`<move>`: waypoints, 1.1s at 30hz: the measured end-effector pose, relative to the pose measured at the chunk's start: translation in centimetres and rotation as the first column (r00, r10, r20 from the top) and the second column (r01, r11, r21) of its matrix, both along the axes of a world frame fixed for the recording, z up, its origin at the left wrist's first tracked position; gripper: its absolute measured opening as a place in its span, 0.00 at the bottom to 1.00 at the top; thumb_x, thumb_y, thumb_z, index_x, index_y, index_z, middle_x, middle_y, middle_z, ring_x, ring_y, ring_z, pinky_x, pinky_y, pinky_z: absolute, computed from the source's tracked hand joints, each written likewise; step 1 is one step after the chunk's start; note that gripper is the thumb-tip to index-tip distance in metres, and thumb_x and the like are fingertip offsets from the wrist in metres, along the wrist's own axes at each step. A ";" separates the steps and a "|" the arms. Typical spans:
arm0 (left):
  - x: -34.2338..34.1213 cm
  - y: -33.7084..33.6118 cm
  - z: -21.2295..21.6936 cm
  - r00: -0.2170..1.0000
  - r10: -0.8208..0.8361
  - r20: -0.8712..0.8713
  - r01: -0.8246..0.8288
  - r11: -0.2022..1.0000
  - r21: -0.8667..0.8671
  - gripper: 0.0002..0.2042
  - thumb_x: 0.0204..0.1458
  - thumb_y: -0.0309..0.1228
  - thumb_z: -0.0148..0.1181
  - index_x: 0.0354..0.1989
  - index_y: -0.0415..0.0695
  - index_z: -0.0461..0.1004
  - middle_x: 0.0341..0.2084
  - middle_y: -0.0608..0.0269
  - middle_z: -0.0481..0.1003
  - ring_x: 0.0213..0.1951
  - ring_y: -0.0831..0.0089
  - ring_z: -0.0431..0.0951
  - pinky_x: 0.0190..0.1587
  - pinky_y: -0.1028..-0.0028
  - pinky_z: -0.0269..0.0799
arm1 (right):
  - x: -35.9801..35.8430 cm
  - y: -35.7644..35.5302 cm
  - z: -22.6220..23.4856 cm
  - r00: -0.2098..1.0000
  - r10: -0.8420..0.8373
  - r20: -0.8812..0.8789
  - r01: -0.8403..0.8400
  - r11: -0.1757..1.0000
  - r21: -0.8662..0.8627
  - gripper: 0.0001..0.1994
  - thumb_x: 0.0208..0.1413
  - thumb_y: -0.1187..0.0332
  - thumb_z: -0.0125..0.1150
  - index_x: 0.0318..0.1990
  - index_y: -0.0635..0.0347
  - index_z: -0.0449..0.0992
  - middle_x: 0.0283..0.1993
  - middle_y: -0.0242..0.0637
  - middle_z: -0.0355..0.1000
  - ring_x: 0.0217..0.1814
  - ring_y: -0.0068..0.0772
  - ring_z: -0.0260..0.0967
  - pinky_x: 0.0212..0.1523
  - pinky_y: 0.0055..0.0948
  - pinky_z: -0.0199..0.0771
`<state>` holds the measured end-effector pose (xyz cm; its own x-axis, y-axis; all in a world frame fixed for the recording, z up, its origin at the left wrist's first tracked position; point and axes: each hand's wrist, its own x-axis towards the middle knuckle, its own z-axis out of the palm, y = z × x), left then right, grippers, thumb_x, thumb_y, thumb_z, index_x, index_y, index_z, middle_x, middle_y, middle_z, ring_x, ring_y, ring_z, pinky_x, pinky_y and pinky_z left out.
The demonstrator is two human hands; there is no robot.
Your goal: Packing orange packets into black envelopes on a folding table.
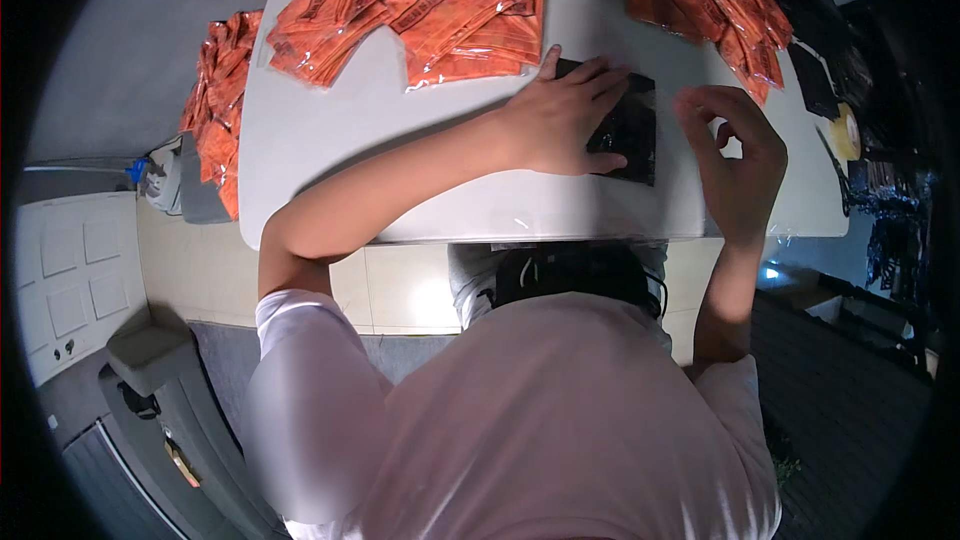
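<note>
A flat black glossy packet (636,135) lies on the white table in front of me. My left hand (572,120) rests on its left part with fingers spread and thumb stretched toward the near edge, pressing it flat and hiding that side. Just right of the packet, my right hand (745,150) is raised, apart from it. Its fingers curl in and the tips meet the thumb in a pinch. Anything between those fingertips is too small to make out. Beyond my hands lie many orange items in clear plastic bags (470,30), with dark printing on them.
The white table (430,195) has more orange bags (725,10) at its far right. Another orange pile (225,100) hangs beside its left edge. Black packets (815,80) and a tape roll (846,130) are at the right. A grey sofa (190,410) stands behind left.
</note>
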<state>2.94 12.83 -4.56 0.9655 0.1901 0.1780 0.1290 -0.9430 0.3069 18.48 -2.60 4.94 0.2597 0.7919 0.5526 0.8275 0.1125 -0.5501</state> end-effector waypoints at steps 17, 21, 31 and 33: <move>-0.4 0.1 -0.2 1.000 0.010 0.002 -0.010 0.998 -0.058 0.51 0.55 0.60 0.64 0.77 0.32 0.55 0.78 0.45 0.55 0.80 0.53 0.49 0.78 0.38 0.39 | 1.1 1.4 -6.7 0.950 -0.081 0.301 0.079 0.997 0.019 0.06 0.56 0.70 0.76 0.39 0.58 0.86 0.40 0.33 0.81 0.35 0.36 0.82 0.34 0.30 0.82; -0.3 0.3 -0.6 0.999 0.024 0.027 -0.022 0.997 -0.078 0.52 0.54 0.59 0.65 0.76 0.32 0.55 0.78 0.45 0.55 0.81 0.55 0.48 0.78 0.39 0.39 | 0.8 1.2 -7.2 0.938 -0.078 0.339 0.085 0.996 -0.007 0.06 0.55 0.70 0.76 0.39 0.56 0.86 0.41 0.32 0.81 0.35 0.35 0.82 0.34 0.31 0.83; -0.2 0.7 -0.5 0.999 0.017 0.037 -0.012 0.991 -0.134 0.51 0.53 0.59 0.67 0.76 0.32 0.56 0.79 0.47 0.53 0.81 0.58 0.46 0.79 0.40 0.39 | 0.2 0.9 -8.1 0.907 -0.054 0.418 0.075 0.997 -0.033 0.07 0.55 0.66 0.75 0.39 0.53 0.87 0.45 0.28 0.81 0.40 0.31 0.82 0.36 0.31 0.84; -0.1 0.7 -0.6 0.999 0.020 0.042 -0.015 0.991 -0.133 0.51 0.53 0.59 0.67 0.76 0.32 0.56 0.79 0.47 0.53 0.81 0.58 0.46 0.79 0.40 0.39 | 0.1 0.8 -8.0 0.904 -0.047 0.426 0.065 0.997 -0.029 0.07 0.54 0.67 0.75 0.39 0.53 0.87 0.44 0.28 0.81 0.41 0.31 0.81 0.36 0.31 0.84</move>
<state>2.79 13.49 -5.16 0.9538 0.2315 0.1914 0.1290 -0.8912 0.4348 18.61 -1.77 -3.07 0.0523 0.8075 0.5876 0.9880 0.0440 -0.1484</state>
